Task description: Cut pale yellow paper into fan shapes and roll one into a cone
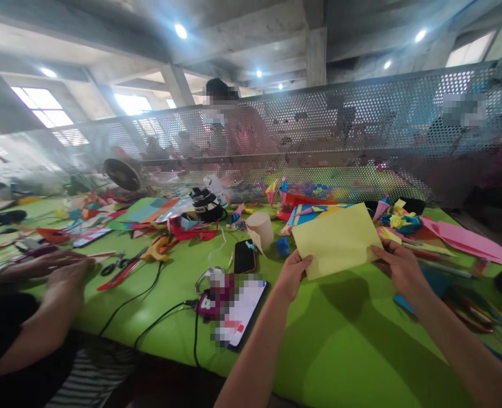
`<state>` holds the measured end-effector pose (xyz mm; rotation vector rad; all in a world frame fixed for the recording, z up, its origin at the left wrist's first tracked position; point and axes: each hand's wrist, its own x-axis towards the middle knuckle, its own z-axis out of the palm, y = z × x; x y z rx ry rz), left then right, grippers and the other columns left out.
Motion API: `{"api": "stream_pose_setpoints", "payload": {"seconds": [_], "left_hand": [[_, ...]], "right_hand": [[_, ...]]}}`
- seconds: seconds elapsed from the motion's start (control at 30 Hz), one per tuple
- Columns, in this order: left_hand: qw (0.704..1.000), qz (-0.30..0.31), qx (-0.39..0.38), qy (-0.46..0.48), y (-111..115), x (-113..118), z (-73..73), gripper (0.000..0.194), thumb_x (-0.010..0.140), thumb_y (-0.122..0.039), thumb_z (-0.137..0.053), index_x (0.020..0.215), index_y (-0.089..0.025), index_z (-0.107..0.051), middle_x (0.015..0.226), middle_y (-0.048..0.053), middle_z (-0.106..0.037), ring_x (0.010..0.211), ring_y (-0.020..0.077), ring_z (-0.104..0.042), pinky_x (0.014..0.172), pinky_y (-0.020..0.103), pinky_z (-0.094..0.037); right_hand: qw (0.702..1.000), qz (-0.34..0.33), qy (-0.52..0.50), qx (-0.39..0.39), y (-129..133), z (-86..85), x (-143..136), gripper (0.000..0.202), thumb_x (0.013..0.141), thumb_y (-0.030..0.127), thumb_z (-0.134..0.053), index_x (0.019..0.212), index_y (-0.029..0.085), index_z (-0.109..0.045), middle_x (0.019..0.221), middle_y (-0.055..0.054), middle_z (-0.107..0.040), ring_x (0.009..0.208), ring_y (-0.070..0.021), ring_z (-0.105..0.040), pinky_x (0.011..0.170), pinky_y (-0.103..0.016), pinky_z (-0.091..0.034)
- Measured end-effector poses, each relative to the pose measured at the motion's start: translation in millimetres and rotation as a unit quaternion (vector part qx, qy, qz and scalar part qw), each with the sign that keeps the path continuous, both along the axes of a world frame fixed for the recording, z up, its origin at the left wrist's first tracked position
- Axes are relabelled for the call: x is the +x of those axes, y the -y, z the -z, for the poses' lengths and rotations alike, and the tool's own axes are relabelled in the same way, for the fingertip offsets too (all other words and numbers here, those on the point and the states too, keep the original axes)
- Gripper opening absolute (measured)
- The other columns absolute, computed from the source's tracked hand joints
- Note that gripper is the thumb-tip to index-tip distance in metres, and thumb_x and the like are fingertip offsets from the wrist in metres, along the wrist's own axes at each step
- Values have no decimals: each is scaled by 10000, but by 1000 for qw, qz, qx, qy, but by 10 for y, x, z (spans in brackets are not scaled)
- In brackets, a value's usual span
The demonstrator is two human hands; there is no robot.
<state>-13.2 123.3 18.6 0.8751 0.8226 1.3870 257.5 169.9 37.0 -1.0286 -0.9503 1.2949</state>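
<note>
A plain yellow sheet of paper (338, 241) is held up above the green table, tilted toward me. My left hand (292, 273) pinches its lower left corner, thumb in front and fingers behind. At the right edge, my right hand (398, 263) grips the paper the same way. The sheet throws a shadow on the tabletop beneath. Left of my left arm lies a phone with a lit screen (245, 314). A dark phone (245, 256) and a roll of paper or tape (260, 231) are just beyond my left hand.
A co-worker's hands (66, 275) are at the left, beside scissors (117, 263) and an orange-yellow glue gun (158, 248). Cables cross the green table (157, 317). Coloured paper (149, 212) lies along the back, below a perforated metal screen (319, 130). Pink paper (467, 241) lies at the right.
</note>
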Motion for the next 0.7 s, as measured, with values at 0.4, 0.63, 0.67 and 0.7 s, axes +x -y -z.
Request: {"api": "stream_pose_setpoints", "payload": {"seconds": [0.4, 0.63, 0.67, 0.7], "left_hand": [[999, -35, 19, -1, 13, -12, -75, 528, 657, -370, -907, 1116, -177, -732, 1149, 99, -781, 1025, 282, -733, 915, 381, -571], [997, -54, -25, 56, 20, -34, -72, 525, 704, -489, -891, 1118, -198, -750, 1247, 108, -749, 1165, 297, -699, 1024, 406, -547], [995, -62, -36, 65, 20, -36, -64, 529, 711, -508, -882, 1121, -199, -753, 1273, 109, -739, 1198, 302, -684, 1041, 411, -540], [994, -68, -45, 71, 21, -38, -57, 531, 723, -524, -871, 1129, -203, -753, 1304, 107, -725, 1232, 307, -667, 1057, 418, -534]], "right_hand": [[998, -54, 1, -32, 38, -28, 5, 366, 668, 283, -892, 1009, 285, -758, 966, -3, -827, 762, -215, -774, 650, -289, -654], [997, -69, 20, -22, 15, -18, 19, 421, 669, 320, -898, 1056, 270, -740, 973, -12, -821, 756, -205, -762, 696, -308, -639], [997, -66, 22, -17, 12, -20, 19, 469, 660, 316, -905, 1095, 280, -731, 995, -7, -818, 782, -206, -762, 707, -306, -635], [998, -63, 23, -8, 7, -22, 20, 532, 652, 312, -910, 1146, 299, -716, 1021, 3, -814, 813, -207, -761, 723, -305, -632]]}}
